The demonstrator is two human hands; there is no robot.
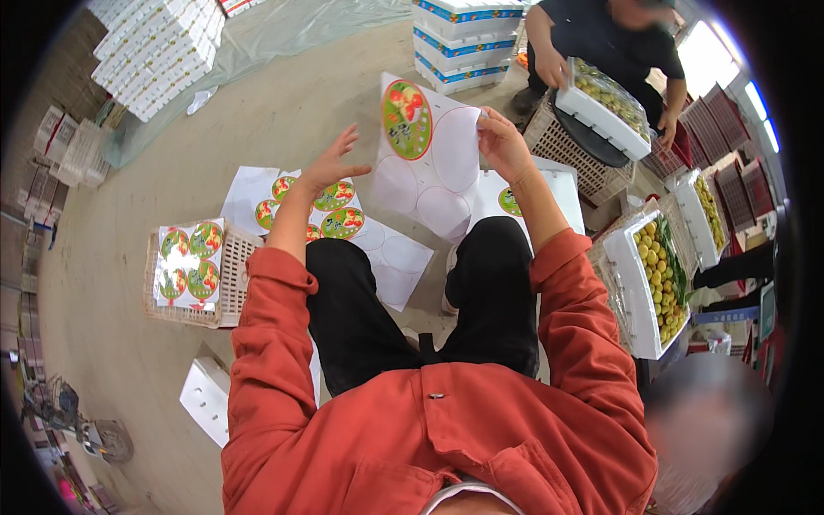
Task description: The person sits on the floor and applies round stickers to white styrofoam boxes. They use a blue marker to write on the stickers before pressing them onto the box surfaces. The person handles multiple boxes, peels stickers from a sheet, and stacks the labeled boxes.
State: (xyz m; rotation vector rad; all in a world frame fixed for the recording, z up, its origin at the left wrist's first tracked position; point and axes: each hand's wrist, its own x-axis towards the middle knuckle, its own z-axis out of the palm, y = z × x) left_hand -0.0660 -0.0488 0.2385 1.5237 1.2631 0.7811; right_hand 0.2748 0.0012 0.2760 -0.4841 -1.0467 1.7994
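My right hand (505, 143) grips the edge of a sheet of oval stickers (396, 183), raised in front of my knees. One green sticker with red fruit (407, 120) remains on it, beside bare oval outlines. To the sheet's left, my left hand (331, 164) is in the air with its fingers spread, holding nothing. Below it lie several sticker sheets (343, 201), some with stickers and some with only outlines. Another stack of sticker sheets (191, 299) rests on a plastic crate (237, 273) at the left. A white foam surface (560, 193) shows beyond my right knee, partly under my forearm.
A co-worker (599, 38) handles a foam box of fruit (608, 122) on a crate. Further fruit boxes (637, 302) stand at right, near another person (705, 412). Foam boxes (467, 48) are stacked ahead. A foam piece (206, 396) lies at lower left.
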